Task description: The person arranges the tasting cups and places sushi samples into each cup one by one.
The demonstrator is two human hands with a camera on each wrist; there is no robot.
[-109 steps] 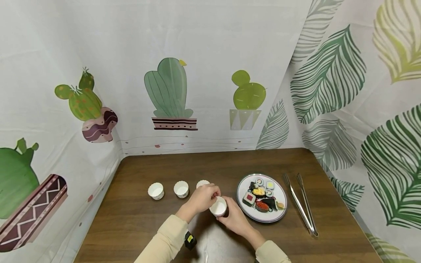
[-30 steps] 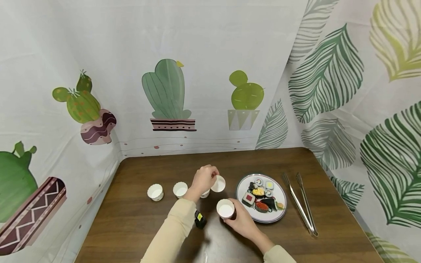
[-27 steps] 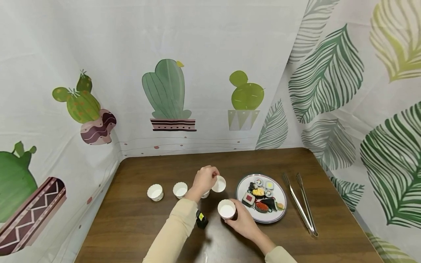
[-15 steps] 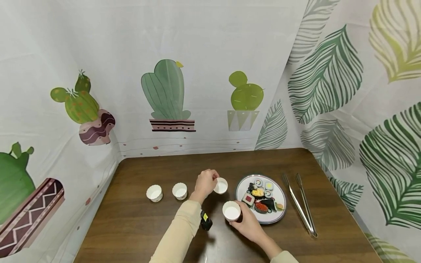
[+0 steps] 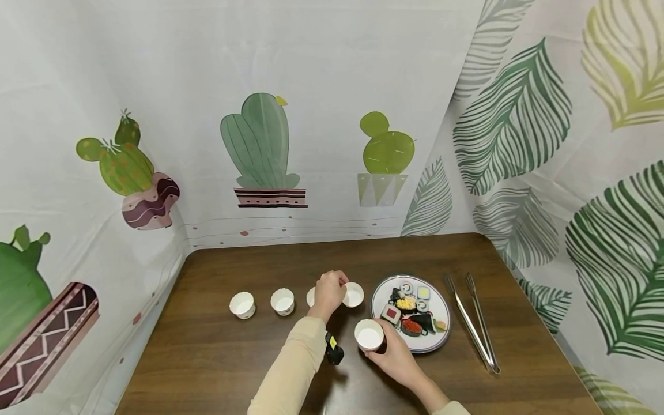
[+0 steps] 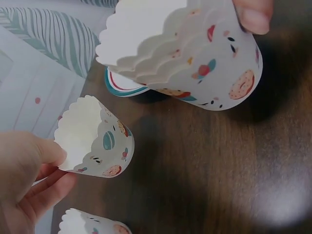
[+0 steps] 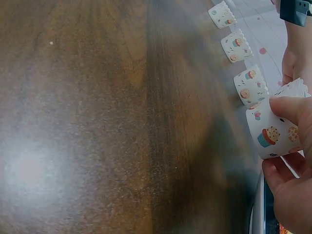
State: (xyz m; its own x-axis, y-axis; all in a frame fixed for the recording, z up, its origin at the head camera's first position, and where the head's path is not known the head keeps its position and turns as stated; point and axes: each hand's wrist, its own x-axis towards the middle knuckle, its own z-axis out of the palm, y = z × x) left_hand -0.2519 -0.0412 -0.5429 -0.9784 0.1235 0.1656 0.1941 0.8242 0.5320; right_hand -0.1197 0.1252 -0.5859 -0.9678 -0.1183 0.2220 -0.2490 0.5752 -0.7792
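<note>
My left hand point(image 5: 330, 291) pinches the scalloped rim of a white paper baking cup point(image 5: 353, 294) at the right end of a row. In the left wrist view that cup point(image 6: 97, 141) stands upright, with printed sweets on its side and thumb and fingers at its rim. Nearer to me, my right hand point(image 5: 396, 354) grips a stack of nested baking cups point(image 5: 369, 335) round its side; several scalloped rims show close together in the left wrist view. Three more cups stand to the left: one point(image 5: 242, 305), another point(image 5: 282, 301), and a third point(image 5: 310, 297) partly hidden by the left hand.
A round plate point(image 5: 381, 291) of assorted sushi pieces stands just right of the stack. Metal tongs point(image 5: 474, 328) lie farther right on the brown wooden table point(image 5: 207, 357). A printed cloth point(image 5: 321, 230) hangs behind the table's back edge.
Since the oldest frame, the left hand has drawn a cup off the stack and carried it back into the row. The right hand has shifted right and slightly nearer with the stack.
</note>
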